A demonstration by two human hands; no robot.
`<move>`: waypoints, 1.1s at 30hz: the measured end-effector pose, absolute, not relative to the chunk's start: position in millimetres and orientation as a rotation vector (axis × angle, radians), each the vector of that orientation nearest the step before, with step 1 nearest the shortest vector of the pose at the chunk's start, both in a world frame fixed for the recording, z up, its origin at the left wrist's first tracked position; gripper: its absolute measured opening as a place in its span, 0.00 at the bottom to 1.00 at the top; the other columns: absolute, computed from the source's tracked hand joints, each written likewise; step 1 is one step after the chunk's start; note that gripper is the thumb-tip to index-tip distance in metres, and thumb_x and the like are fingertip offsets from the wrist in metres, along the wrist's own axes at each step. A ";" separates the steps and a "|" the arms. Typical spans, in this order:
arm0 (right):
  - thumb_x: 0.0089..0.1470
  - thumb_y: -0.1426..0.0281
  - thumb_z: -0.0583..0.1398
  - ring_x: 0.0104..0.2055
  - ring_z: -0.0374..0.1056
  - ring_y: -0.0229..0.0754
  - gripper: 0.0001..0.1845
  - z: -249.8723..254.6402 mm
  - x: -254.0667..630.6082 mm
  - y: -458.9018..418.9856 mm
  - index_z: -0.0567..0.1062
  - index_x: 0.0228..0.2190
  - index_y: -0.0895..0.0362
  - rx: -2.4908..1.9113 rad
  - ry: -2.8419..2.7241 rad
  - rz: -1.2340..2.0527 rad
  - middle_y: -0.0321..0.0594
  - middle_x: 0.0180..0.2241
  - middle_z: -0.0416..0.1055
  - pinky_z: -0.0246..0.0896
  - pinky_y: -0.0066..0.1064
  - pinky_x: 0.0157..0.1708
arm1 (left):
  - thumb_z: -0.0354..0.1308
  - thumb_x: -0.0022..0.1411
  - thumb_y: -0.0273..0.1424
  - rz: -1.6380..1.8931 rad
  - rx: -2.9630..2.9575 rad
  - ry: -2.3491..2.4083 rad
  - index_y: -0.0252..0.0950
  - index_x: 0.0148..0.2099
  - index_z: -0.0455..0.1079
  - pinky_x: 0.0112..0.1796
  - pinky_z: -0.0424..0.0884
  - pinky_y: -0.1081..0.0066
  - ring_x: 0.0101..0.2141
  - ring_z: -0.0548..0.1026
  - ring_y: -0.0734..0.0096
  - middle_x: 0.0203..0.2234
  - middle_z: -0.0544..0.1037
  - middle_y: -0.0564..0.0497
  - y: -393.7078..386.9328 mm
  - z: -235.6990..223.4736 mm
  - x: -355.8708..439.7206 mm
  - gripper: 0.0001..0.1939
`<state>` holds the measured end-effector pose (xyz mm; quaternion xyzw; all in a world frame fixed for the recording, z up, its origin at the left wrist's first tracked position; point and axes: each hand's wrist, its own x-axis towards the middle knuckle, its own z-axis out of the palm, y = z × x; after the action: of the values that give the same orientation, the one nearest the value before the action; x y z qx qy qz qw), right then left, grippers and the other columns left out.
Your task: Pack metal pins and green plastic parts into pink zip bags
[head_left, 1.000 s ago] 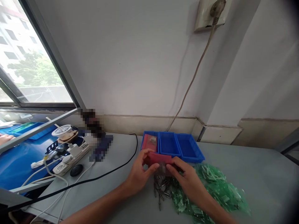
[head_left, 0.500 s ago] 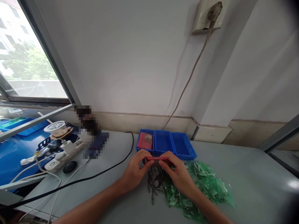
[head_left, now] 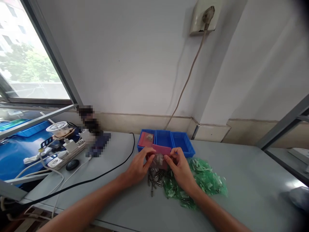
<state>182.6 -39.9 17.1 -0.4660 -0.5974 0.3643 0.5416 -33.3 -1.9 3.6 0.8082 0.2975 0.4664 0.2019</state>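
Observation:
Between both hands is a small pink plastic bag (head_left: 162, 150) with something clear or pale showing in its middle. My left hand (head_left: 138, 166) pinches its left side, and my right hand (head_left: 180, 167) pinches its right side. Below the bag lies a loose pile of small metal pins (head_left: 154, 180). Green plastic bags (head_left: 205, 177) holding small pale and metal pieces spread beside and under my right hand. Behind the hands stands a blue tray with three compartments (head_left: 182, 141); its left one holds another pink bag (head_left: 145, 139).
A black cable (head_left: 106, 178) crosses the left of the table. Beyond it are a black mouse (head_left: 72, 165), a power strip (head_left: 66, 156) with plugs, and a lidded cup (head_left: 58, 127). A wall socket (head_left: 205, 16) has a cord hanging down behind the tray.
The pink bag has tilted, so its broad face now shows instead of its thin edge. Both hands still hold it. The whole view has shifted slightly.

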 end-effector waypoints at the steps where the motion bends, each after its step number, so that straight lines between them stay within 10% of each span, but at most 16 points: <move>1: 0.68 0.51 0.61 0.28 0.60 0.41 0.18 16.6 182.2 -40.5 0.61 0.38 0.49 -1.106 -1.400 0.859 0.29 0.28 0.65 0.58 0.31 0.29 | 0.48 0.82 0.31 1.273 2.329 0.816 0.40 0.60 0.70 0.52 0.75 0.63 0.48 0.77 0.63 0.48 0.77 0.45 -1.8 5.2 -35.1 0.13; 9: 0.69 0.56 0.59 0.41 0.71 0.48 0.15 20.7 184.6 -47.7 0.81 0.43 0.51 -1.130 -1.384 0.876 0.42 0.42 0.78 0.64 0.36 0.41 | 0.50 0.79 0.25 1.237 2.535 0.724 0.41 0.69 0.68 0.55 0.73 0.60 0.52 0.75 0.59 0.52 0.78 0.43 1.2 3.0 -47.9 0.21; 17: 0.66 0.56 0.64 0.42 0.70 0.49 0.13 24.3 184.8 -45.0 0.83 0.39 0.51 -1.078 -1.446 0.887 0.41 0.38 0.76 0.64 0.36 0.43 | 0.61 0.76 0.32 1.459 2.333 0.899 0.37 0.45 0.80 0.40 0.70 0.67 0.35 0.71 0.66 0.32 0.75 0.50 4.4 8.6 -44.1 0.07; 28: 0.59 0.49 0.69 0.22 0.52 0.35 0.21 22.4 179.9 -45.8 0.73 0.41 0.50 -1.074 -1.124 1.141 0.29 0.26 0.64 0.47 0.27 0.20 | 0.62 0.74 0.31 1.421 2.371 0.786 0.39 0.42 0.83 0.51 0.75 0.59 0.61 0.72 0.53 0.68 0.68 0.43 -1.9 8.4 -46.8 0.08; 33: 0.59 0.52 0.69 0.25 0.57 0.37 0.17 25.4 181.2 -46.6 0.77 0.41 0.50 -1.139 -1.116 1.095 0.33 0.30 0.70 0.51 0.27 0.21 | 0.57 0.76 0.27 1.329 2.514 0.681 0.40 0.48 0.82 0.62 0.68 0.50 0.62 0.70 0.53 0.62 0.79 0.45 0.1 13.7 -49.9 0.11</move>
<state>181.2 -46.6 25.4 -0.4848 -0.4751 0.4660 0.5675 -49.9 0.1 13.7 0.8548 0.2314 0.4517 0.1085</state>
